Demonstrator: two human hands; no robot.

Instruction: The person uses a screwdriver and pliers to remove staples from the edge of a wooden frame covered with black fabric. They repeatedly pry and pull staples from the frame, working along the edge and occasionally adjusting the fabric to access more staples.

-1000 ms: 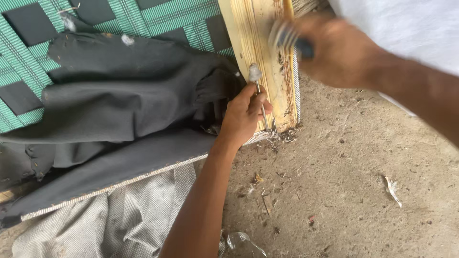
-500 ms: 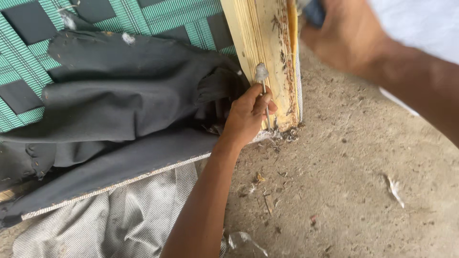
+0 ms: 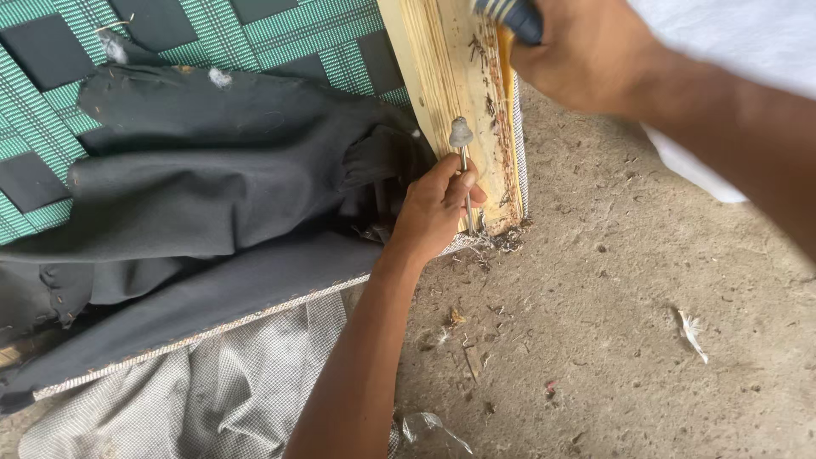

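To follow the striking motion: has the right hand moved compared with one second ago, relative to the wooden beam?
Yes. The right hand has risen toward the top edge of the view, farther up along the wooden beam.

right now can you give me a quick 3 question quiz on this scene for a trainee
1. True or false: the left hand steadies a metal pin against the wooden board.
2. What does the right hand grip? A) a dark-handled tool B) a paint brush C) a cup
3. Fill in: dark grey fabric lies over a green and black ____ mat.

Key
1. True
2. A; only the tool handle shows at the top edge
3. woven
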